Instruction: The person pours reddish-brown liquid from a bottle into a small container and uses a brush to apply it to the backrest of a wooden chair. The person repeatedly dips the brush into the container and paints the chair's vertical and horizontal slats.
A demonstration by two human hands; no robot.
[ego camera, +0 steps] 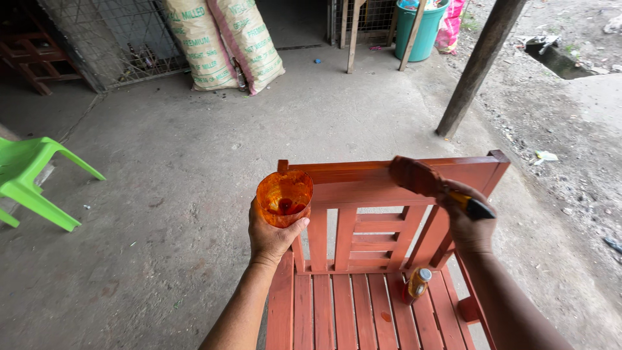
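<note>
Two hands over the red wooden bench (363, 304): my left hand (272, 236) grips an orange cup (284, 196) of stain; my right hand (470, 223) is clamped on a brush (421, 179) touching the backrest's top rail. I judge long, even strokes along the grain best.

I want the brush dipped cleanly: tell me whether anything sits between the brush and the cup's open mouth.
Nothing visible does. The right hand holds the brush over the chair's top rail; the left hand holds the orange cup beside it, mouth uncovered.
</note>
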